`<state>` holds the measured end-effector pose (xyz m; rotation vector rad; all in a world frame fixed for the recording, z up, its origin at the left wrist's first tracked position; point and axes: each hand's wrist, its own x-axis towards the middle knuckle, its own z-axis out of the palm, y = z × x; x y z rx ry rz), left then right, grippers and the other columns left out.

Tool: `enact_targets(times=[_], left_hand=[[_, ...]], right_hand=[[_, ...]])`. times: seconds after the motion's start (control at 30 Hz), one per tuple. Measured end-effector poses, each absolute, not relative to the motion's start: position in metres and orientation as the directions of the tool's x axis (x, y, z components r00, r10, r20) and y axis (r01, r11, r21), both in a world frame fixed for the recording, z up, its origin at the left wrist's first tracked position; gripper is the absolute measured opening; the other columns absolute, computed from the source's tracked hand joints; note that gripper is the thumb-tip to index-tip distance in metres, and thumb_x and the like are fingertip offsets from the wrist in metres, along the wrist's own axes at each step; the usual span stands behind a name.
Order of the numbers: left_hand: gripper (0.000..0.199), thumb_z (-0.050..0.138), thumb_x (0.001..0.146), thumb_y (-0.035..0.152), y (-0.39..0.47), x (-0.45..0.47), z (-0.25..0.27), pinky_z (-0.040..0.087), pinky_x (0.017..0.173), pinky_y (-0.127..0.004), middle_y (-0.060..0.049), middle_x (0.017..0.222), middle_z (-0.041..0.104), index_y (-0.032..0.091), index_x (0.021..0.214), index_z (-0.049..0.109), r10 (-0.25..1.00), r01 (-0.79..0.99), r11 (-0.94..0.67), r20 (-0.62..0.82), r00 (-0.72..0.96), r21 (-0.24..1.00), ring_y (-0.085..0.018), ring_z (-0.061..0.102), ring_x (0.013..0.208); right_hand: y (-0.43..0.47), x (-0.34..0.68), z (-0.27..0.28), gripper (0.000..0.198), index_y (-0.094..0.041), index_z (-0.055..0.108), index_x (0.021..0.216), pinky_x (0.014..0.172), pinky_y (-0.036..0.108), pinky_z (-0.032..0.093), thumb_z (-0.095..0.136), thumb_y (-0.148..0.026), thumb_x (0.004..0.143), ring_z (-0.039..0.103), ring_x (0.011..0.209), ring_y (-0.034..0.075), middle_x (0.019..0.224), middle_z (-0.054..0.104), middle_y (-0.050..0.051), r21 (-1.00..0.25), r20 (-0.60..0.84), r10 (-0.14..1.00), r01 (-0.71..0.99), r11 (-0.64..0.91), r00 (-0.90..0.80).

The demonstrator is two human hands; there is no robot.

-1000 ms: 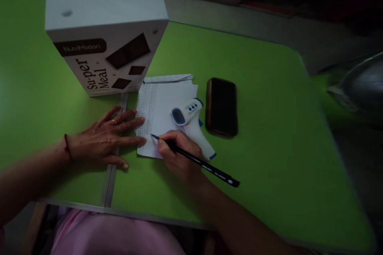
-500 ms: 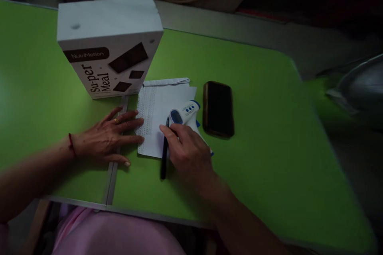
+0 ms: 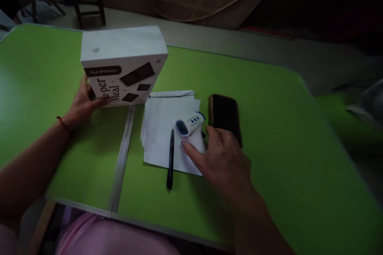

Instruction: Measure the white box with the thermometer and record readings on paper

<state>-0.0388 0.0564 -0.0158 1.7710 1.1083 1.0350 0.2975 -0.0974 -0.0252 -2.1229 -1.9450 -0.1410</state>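
Fingers (image 3: 191, 152) of R hand (image 3: 223, 159) are closing loosely around the handle of the white/blue IR thermometer (image 3: 191, 127); thumb side is touching the grip, fingers slightly curled, not yet clamped, so no firm hold is showing. Thermometer is lying on the sheet of paper (image 3: 161, 127), head pointing up-left, just beside the dark phone (image 3: 225, 117) to its right.

Change vs 1 s ago: R hand was holding the pen in a writing grip, tip on the paper. Half a sec ago the pen was going down. Now the pen (image 3: 170, 159) is lying free, upright in the view, half on the paper and half on the green table (image 3: 269, 99), just left of the R hand and not touched. Judgement: the writing step is over and work is shifting to the thermometer.

L hand (image 3: 82, 105) is also moving on: earlier it was pressing flat on the table beside the paper edge, steadying it. Now it is resting against the lower left corner of the white "Su-per Meal" box (image 3: 124, 65), fingers wrapping partly round the box's side, thumb near the front face; whether it is gripping or only touching can't be told from this view. Box is standing upright, behind-left of the paper, near but apart from it.

Paper is no longer pinned by either hand. Red thread on L wrist; pink cloth is showing below the table edge.
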Motion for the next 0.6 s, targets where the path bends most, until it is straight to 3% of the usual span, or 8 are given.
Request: enact_targets(times=[0.13, 0.33, 0.43, 0.6], left_hand=[[0.060, 0.089, 0.065, 0.051, 0.055, -0.039, -0.021, 0.062, 0.094, -0.048, -0.010, 0.121, 0.067, 0.021, 0.106, 0.057, 0.932, 0.210, -0.298, 0.235, 0.277, 0.931, -0.033, 0.065, 0.115], [0.063, 0.089, 0.066, 0.050, 0.040, -0.031, -0.008, 0.062, 0.093, -0.049, -0.012, 0.126, 0.065, 0.019, 0.111, 0.057, 0.940, 0.300, -0.338, 0.304, 0.154, 0.892, -0.033, 0.064, 0.117], [0.052, 0.084, 0.074, 0.052, 0.026, -0.021, 0.003, 0.064, 0.088, -0.047, -0.012, 0.120, 0.069, 0.017, 0.105, 0.061, 0.925, 0.219, -0.351, 0.300, 0.234, 0.911, -0.031, 0.069, 0.109], [0.044, 0.077, 0.083, 0.050, 0.004, -0.004, 0.010, 0.068, 0.076, -0.043, -0.012, 0.116, 0.072, 0.017, 0.108, 0.064, 0.897, 0.081, -0.234, 0.183, 0.403, 0.969, -0.029, 0.073, 0.101]], right_hand=[[-0.096, 0.295, -0.024, 0.054, -0.011, 0.063, 0.117, 0.060, 0.040, 0.050, 0.051, -0.055, 0.088, 0.065, 0.086, 0.032, 0.111, 0.063, 0.021, -0.131, 0.035, 0.981, 0.974, -0.186, 0.192], [-0.092, 0.295, -0.021, 0.050, -0.015, 0.065, 0.109, 0.056, 0.037, 0.046, 0.050, -0.058, 0.087, 0.064, 0.080, 0.030, 0.105, 0.064, 0.018, -0.148, -0.048, 0.961, 0.950, -0.275, 0.271], [-0.092, 0.297, -0.022, 0.051, -0.016, 0.066, 0.106, 0.056, 0.037, 0.046, 0.051, -0.061, 0.086, 0.064, 0.079, 0.030, 0.103, 0.064, 0.017, -0.173, -0.056, 0.959, 0.943, -0.285, 0.279], [-0.089, 0.299, -0.022, 0.061, -0.016, 0.067, 0.102, 0.057, 0.039, 0.047, 0.046, -0.070, 0.084, 0.063, 0.074, 0.029, 0.093, 0.064, 0.015, -0.297, -0.027, 0.964, 0.918, -0.262, 0.266]])
